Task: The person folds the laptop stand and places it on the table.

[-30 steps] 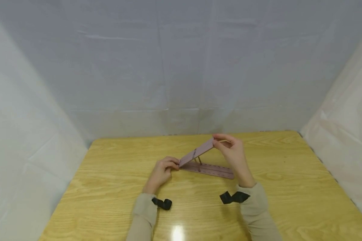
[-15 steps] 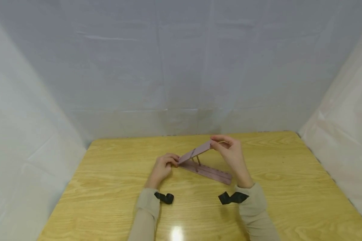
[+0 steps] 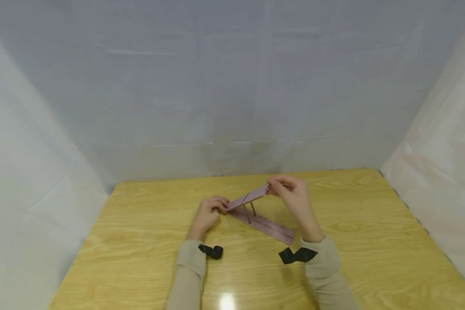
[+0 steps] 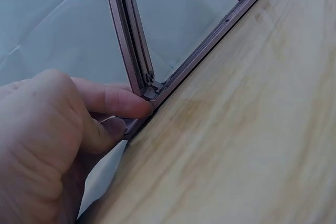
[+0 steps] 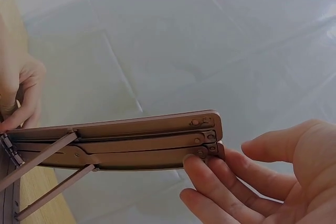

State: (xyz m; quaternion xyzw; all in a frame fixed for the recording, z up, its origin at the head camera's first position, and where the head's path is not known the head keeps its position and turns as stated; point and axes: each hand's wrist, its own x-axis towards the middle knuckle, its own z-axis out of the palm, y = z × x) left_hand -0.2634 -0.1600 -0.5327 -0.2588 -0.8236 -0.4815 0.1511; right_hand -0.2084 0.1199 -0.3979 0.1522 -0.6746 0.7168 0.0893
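Two pink-brown hinged plates make up the folding stand (image 3: 257, 211), and it sits mid-table, a bit toward the far edge. Its lower plate (image 3: 269, 227) lies flat on the wood, running toward your right sleeve. Its upper plate (image 3: 248, 198) is tilted up from the hinge end, with thin support struts (image 3: 252, 209) between the two.

Your left hand (image 3: 208, 215) pinches the hinge corner, thumb and fingertip curled round it; the left wrist view shows that corner (image 4: 148, 92) touching the table. Your right hand (image 3: 293, 199) holds the raised free end of the upper plate. In the right wrist view the fingertips (image 5: 202, 174) press under that end (image 5: 207, 135) with the fingers only lightly bent, and the thumb is out of frame there, so the grip looks like a light pinch.

Black straps (image 3: 296, 255) hang at both wrists over beige sleeves (image 3: 322, 258).

The table (image 3: 371, 241) is yellow wood-grain with a glossy finish, and a light glare spot (image 3: 227, 300) shows near your edge. White sheeting (image 3: 232, 86) covers the back wall and both sides, creased, and meets the table's far edge.
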